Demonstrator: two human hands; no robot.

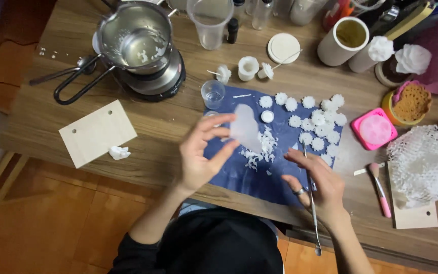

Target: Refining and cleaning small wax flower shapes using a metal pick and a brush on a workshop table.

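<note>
Two hands work over a dark blue mat (275, 177) in the middle of the frame. Our left hand (201, 155) is half open, and its fingertips pinch a thin, translucent white piece (244, 127), probably a soft mould or a sheet of wax, lifted above the mat. Our right hand (315, 180), at the lower right of the mat, is closed around a slim metal tool (311, 203) which points up toward the flowers.

Many small white wax flowers (318, 119) already lie in rows on the upper right part of the mat, so we judge that a big part of the work is done. Just under the lifted piece we see a heap of white crumbs and broken bits (259, 152); these look not yet sorted.

At the upper left of the frame, a metal melting pot (138, 38) on its heater holds only a few white rests. A pink mould (374, 128) sits to the right of the mat, and a pink brush (380, 189) lies below it.
</note>
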